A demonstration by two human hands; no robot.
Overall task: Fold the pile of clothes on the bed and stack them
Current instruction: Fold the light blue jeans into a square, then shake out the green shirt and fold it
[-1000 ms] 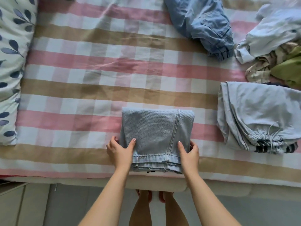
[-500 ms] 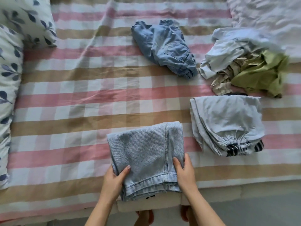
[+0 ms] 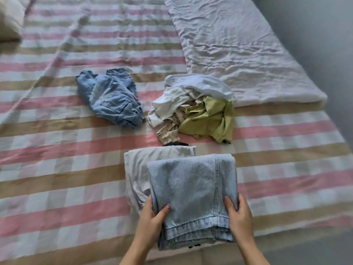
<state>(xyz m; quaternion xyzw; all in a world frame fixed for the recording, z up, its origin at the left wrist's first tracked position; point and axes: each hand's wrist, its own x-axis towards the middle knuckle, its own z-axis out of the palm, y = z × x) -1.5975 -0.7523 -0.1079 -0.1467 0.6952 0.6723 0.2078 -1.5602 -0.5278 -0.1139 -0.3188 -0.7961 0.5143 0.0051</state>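
Folded light-blue jeans [image 3: 193, 194] are held between both hands over the near edge of the bed. My left hand [image 3: 150, 217] grips their left side with the thumb on top. My right hand [image 3: 238, 215] grips the right side the same way. The jeans overlap a folded pale-grey garment [image 3: 137, 169] lying beneath and to the left of them. Farther back lies a crumpled blue denim piece [image 3: 110, 100]. To its right is a loose pile of white, beige and green clothes [image 3: 196, 111].
The bed carries a pink, tan and white checked sheet [image 3: 57, 169]. A rumpled white quilt [image 3: 238, 50] covers the far right part. A pillow [image 3: 9, 20] shows at the far left corner. Grey floor [image 3: 324, 35] runs along the right side.
Both hands lifted the folded jeans off the sheet and carried them right, over the folded pale-grey garment. The view swung right and up the bed.
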